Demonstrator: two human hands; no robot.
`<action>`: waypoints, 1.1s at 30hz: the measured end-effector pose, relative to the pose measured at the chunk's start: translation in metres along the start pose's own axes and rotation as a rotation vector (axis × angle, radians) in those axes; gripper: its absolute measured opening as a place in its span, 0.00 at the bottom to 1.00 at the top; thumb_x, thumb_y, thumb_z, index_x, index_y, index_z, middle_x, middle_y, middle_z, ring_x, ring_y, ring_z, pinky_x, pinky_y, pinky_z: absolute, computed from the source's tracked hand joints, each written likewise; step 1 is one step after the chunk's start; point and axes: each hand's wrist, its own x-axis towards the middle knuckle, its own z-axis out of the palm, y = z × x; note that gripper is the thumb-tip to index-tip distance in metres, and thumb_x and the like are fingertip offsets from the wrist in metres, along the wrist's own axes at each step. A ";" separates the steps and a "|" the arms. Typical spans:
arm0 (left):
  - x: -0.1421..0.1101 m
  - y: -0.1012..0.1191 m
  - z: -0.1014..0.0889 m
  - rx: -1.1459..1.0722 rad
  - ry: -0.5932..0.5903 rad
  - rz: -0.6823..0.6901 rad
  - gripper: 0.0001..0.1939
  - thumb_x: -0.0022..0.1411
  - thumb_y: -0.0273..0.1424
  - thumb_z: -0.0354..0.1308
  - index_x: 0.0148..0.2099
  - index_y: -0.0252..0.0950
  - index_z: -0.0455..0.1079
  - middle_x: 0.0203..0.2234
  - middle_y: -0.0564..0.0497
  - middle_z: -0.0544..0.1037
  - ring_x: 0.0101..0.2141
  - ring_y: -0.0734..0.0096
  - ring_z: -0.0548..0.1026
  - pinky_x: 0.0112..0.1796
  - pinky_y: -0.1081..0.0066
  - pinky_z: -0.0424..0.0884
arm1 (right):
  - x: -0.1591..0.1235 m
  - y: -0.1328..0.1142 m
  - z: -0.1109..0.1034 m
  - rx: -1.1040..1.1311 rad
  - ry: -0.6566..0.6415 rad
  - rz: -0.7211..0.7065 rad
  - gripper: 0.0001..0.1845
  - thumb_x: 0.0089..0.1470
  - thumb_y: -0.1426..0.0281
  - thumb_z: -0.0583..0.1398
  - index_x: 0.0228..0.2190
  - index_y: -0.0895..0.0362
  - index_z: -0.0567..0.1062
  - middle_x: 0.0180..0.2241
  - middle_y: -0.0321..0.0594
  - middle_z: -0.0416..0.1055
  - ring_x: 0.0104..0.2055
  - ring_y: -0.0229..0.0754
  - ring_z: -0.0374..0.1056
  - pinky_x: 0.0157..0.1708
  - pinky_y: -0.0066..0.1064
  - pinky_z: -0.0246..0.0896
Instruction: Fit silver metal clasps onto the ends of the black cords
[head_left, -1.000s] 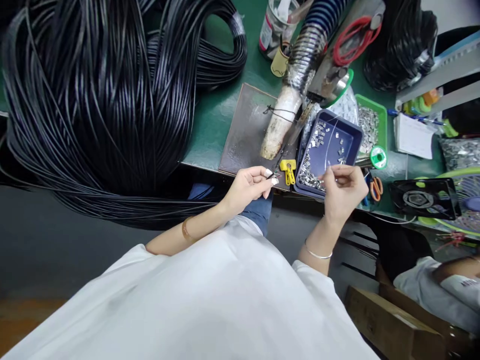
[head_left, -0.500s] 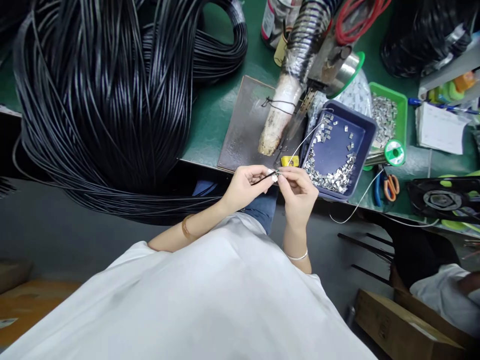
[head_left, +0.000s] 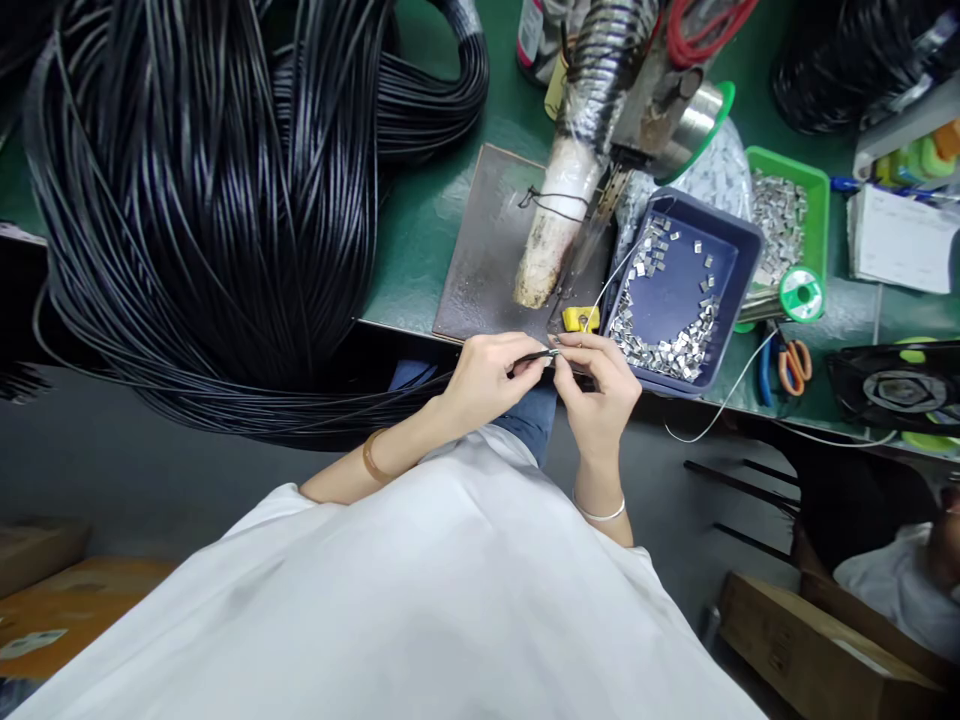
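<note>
My left hand [head_left: 487,380] pinches the end of a thin black cable [head_left: 534,356] at the table's front edge. My right hand [head_left: 600,390] has its thumb and forefinger closed on a small metal piece [head_left: 553,353] at the cable's tip; whether the two are joined is too small to tell. Just beyond the fingers lies a yellow block [head_left: 580,319]. To the right, a dark blue tray [head_left: 739,275] holds many small silver metal pieces [head_left: 667,355] like the one at my fingertips.
A large bundle of black cables [head_left: 202,200] covers the left side. A duct hose [head_left: 555,225] hangs over a brown board [head_left: 487,240], beside a solder spool [head_left: 697,130]. Further right are a green tray [head_left: 814,200], pliers [head_left: 791,365] and a seated person [head_left: 892,570].
My left fingers have curled further over the cable, and a white bit seen at the fingertips before is now hidden. Both hands stay in nearly the same place; the view has shifted slightly.
</note>
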 end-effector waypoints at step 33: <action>0.018 -0.002 -0.002 -0.721 0.092 -0.421 0.19 0.52 0.39 0.67 0.21 0.33 0.64 0.17 0.57 0.59 0.22 0.81 0.56 0.25 0.76 0.57 | 0.001 0.008 0.011 -0.157 0.121 -0.238 0.08 0.53 0.77 0.62 0.34 0.53 0.73 0.39 0.36 0.79 0.42 0.38 0.76 0.44 0.34 0.74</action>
